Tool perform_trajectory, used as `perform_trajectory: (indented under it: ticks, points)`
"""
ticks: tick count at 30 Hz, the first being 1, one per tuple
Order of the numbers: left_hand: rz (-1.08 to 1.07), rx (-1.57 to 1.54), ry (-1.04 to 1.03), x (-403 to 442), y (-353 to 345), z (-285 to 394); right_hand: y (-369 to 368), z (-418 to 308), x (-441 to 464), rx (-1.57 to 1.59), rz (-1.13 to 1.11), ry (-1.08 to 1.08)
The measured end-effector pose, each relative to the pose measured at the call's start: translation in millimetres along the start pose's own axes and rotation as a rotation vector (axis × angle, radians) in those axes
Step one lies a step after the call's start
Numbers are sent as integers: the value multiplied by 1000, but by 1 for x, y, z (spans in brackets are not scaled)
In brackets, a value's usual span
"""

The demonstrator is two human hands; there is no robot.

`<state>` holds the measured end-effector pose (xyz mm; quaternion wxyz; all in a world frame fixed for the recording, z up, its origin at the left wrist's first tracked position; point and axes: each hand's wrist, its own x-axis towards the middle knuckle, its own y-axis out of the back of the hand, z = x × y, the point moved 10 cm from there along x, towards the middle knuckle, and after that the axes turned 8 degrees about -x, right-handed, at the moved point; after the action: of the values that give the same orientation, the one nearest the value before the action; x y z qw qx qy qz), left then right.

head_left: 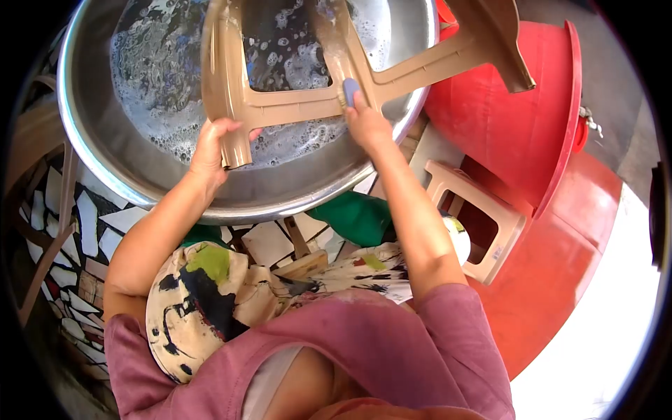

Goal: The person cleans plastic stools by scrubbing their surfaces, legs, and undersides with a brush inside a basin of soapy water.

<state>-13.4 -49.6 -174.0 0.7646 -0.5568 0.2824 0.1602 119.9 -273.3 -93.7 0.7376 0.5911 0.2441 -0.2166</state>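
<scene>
A tan plastic stool point(290, 106) is tilted over a large metal basin point(269, 209), its legs and crossbars toward me. Soapy water point(157, 84) with foam lies in the basin. My left hand point(210, 150) is closed around the end of one stool leg, near the basin's front rim. In my right hand point(369, 126) is a small brush point(350, 91) with a blue-grey back, its bristle side against another leg of the stool. The upper part of the stool runs out of view at the top.
To the right, a big red tub point(490, 105) lies tipped on its side. Below it is a beige stool point(507, 224). Brown plastic legs point(59, 224) stand at the left on the floor of broken tiles point(87, 220). Something green point(357, 218) shows below the basin.
</scene>
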Motion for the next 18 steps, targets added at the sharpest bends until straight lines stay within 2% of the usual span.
perform_trajectory:
  ticks: [2, 4, 7, 10, 12, 14, 15, 17, 18]
  points:
    - [-41, 13, -37, -1, -7, 5, -18, -21, -1, -4, -43, 126]
    - [-30, 67, -58, 0, -5, 6, -37, -96, -43, 204, -28, 341]
    - [-21, 92, -78, 3, 1, 11, -30, -106, -43, 215, -64, 302]
    - [-39, 64, -77, 1, -7, 9, -16, 9, 9, 38, -54, 39]
    - [-32, 52, -99, 1, -10, 13, -29, -10, 4, -35, -23, 154]
    - [-44, 122, -128, 6, -8, 19, -36, -96, -46, 129, -117, 336]
    - [-36, 116, -143, 8, -5, 22, -40, -111, -49, 121, -118, 352]
    - [-43, 153, -125, 8, -1, 21, -45, -126, -56, 189, -89, 390]
    - [-41, 160, -114, 8, 1, 16, -50, -103, -46, 198, -95, 381]
